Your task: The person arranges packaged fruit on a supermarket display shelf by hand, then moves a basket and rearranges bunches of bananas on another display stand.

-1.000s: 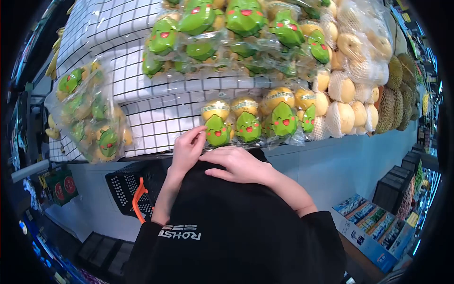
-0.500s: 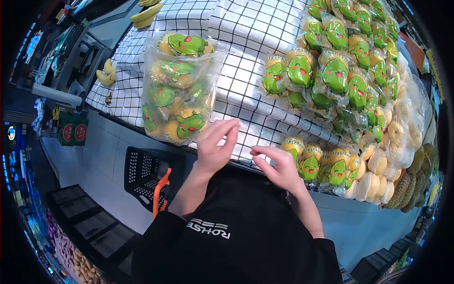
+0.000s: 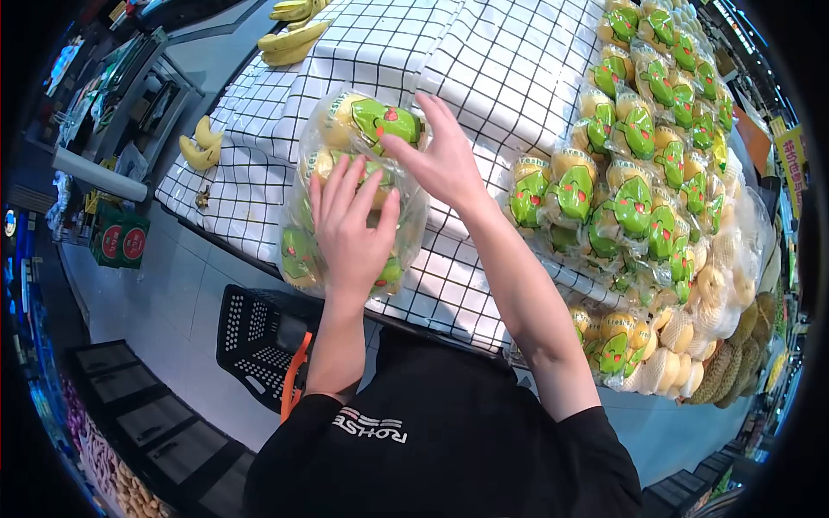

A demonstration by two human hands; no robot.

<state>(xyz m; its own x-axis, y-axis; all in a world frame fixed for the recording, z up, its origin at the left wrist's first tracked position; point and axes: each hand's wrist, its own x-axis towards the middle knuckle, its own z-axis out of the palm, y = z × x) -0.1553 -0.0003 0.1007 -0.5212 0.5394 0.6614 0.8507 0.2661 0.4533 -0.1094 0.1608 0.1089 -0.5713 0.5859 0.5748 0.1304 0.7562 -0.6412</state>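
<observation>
A large clear plastic bag (image 3: 406, 216) lies on the checked cloth in front of me, filled with several packs of yellow fruit (image 3: 367, 123) that carry green smiling cartoon labels. My left hand (image 3: 352, 237) rests on the middle of the bag, fingers spread. At the bag's upper right is my right hand (image 3: 445, 160), thumb and fingers apart; its thumb is over a fruit pack near the top. Whether that thumb presses on the plastic I cannot tell. Part of the bag's contents is hidden under my left hand.
More fruit packs (image 3: 574, 194) are stacked at the right, beside netted pale fruit (image 3: 686, 354) and spiky durians (image 3: 734, 363). Bananas (image 3: 203, 147) sit on the checked cloth (image 3: 484, 52) at the left. A black shopping basket (image 3: 250, 332) with an orange handle stands on the floor below.
Both hands have moved forward from the table's front edge onto and beside the bag. My left hand now lies on it, and my right reaches its upper right side. The view has shifted slightly.
</observation>
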